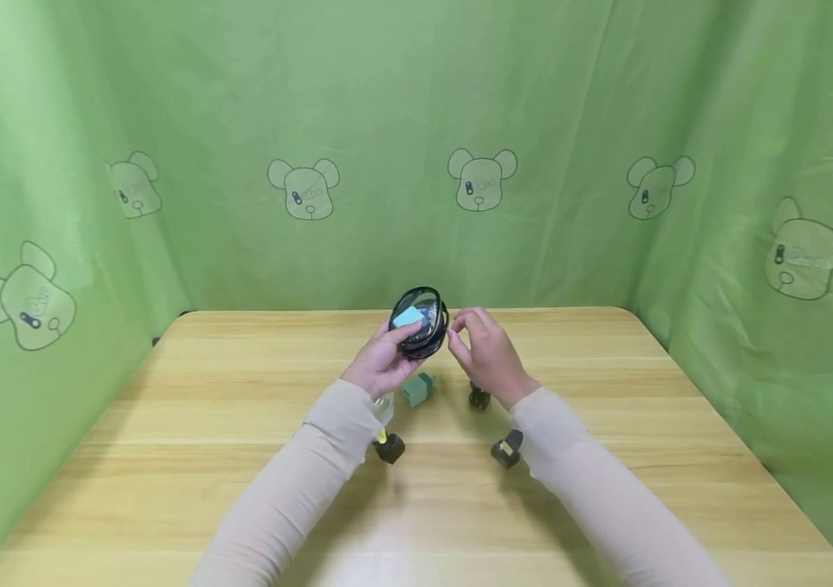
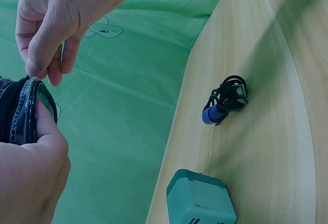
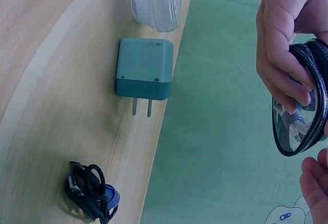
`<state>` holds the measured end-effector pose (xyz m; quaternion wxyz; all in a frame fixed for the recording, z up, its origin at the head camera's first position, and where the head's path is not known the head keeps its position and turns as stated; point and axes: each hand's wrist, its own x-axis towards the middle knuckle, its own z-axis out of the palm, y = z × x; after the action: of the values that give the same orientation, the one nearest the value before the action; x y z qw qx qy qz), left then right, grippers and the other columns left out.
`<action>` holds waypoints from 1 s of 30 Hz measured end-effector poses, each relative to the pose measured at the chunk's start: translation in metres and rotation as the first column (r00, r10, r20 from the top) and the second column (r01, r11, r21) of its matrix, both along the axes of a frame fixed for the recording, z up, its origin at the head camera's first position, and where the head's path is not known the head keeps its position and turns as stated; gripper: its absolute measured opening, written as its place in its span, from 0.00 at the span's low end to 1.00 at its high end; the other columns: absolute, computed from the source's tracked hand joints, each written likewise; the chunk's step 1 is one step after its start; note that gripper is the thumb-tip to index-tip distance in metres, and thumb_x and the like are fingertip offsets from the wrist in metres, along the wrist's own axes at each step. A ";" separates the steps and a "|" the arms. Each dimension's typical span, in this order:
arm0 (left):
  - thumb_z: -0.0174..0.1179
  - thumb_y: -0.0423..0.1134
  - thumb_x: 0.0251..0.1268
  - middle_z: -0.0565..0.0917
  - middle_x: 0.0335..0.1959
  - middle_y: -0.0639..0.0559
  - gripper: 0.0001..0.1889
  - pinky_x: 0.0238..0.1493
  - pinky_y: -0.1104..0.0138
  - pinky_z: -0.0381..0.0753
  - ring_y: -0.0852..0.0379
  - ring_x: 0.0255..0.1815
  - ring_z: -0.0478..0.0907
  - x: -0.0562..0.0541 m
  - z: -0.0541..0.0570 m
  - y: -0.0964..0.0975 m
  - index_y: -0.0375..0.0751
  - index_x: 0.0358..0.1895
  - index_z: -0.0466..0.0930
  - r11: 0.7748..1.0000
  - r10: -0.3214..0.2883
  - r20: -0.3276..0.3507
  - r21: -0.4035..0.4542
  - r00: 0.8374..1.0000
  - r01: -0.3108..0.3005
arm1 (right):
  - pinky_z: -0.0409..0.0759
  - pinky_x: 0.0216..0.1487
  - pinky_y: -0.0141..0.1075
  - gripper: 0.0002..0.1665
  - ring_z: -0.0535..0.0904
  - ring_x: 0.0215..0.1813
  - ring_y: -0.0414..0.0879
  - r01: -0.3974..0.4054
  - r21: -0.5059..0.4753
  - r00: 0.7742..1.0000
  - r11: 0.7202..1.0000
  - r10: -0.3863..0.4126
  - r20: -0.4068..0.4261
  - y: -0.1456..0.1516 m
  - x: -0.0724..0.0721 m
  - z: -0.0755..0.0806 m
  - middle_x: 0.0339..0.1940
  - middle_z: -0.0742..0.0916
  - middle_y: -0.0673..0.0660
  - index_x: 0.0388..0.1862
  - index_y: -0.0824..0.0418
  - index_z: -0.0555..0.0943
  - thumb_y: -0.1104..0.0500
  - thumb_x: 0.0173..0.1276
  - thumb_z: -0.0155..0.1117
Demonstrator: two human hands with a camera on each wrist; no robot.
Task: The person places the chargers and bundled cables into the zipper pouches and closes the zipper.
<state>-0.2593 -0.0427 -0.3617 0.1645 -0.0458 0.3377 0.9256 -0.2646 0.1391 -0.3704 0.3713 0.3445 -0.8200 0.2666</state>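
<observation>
Two light beige sleeves (image 1: 292, 489) reached forward over a pale wood-grain table (image 1: 204, 424). Nearest on the tabletop sat a small black object (image 1: 390, 448) with a yellow patch just beside it, by the left sleeve, and, by the right sleeve, a dark block (image 1: 507, 451) with a tan mark. Somewhat farther off lay a clear ridged plastic item (image 3: 156, 6), partly hidden by the left cuff in the head view, then a teal plug-in charger (image 3: 145, 65) with two metal prongs, then a bundled black cable (image 2: 225, 98) with a blue part. Above these, held clear of the table, was a rounded black zippered case (image 1: 434, 328) with a clear panel; a white cable and something pale blue showed through it. The left hand (image 1: 385, 360) gripped the case, fingers curled round it, thumb across the panel. The right hand (image 1: 488, 350) had thumb and forefinger closed in a pinch at the case's zipper (image 2: 7, 114). Beyond the table's far edge hung green curtains (image 1: 387, 81) printed with bear faces (image 1: 311, 191).
</observation>
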 end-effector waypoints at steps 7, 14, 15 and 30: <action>0.51 0.24 0.68 0.63 0.68 0.33 0.32 0.55 0.58 0.81 0.38 0.67 0.65 -0.001 -0.002 0.000 0.50 0.72 0.57 1.000 -0.009 0.003 -0.009 1.000 0.009 | 0.84 0.47 0.45 0.03 0.81 0.43 0.59 0.002 -0.002 1.000 1.000 -0.002 0.004 0.000 0.001 -0.001 0.39 0.82 0.66 0.33 0.70 0.76 0.70 0.62 0.60; 0.51 0.24 0.68 0.63 0.68 0.33 0.33 0.55 0.58 0.80 0.38 0.67 0.65 0.000 -0.001 0.000 0.51 0.72 0.57 1.000 -0.015 -0.003 -0.008 1.000 0.015 | 0.84 0.46 0.45 0.03 0.81 0.43 0.59 0.004 -0.007 1.000 1.000 -0.004 0.014 0.001 0.001 -0.002 0.39 0.82 0.66 0.33 0.70 0.76 0.69 0.62 0.60; 0.51 0.23 0.68 0.63 0.68 0.33 0.33 0.55 0.58 0.81 0.38 0.67 0.65 0.000 -0.001 0.000 0.51 0.73 0.57 1.000 -0.018 -0.008 -0.008 1.000 0.018 | 0.84 0.46 0.45 0.03 0.81 0.42 0.59 0.005 -0.009 1.000 1.000 -0.005 0.015 0.001 0.001 -0.002 0.39 0.82 0.66 0.33 0.70 0.76 0.69 0.62 0.60; 0.52 0.23 0.67 0.63 0.66 0.33 0.31 0.52 0.58 0.82 0.39 0.63 0.69 -0.002 -0.004 0.001 0.57 0.65 0.55 1.000 -0.021 0.051 0.008 0.998 0.021 | 0.84 0.41 0.44 0.03 0.80 0.39 0.57 0.000 -0.026 1.000 1.000 0.000 0.024 0.003 0.001 -0.009 0.36 0.81 0.65 0.34 0.70 0.76 0.69 0.63 0.59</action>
<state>-0.2615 -0.0417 -0.3655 0.1828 -0.0654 0.3303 0.9237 -0.2631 0.1424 -0.3799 0.3660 0.3366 -0.8208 0.2812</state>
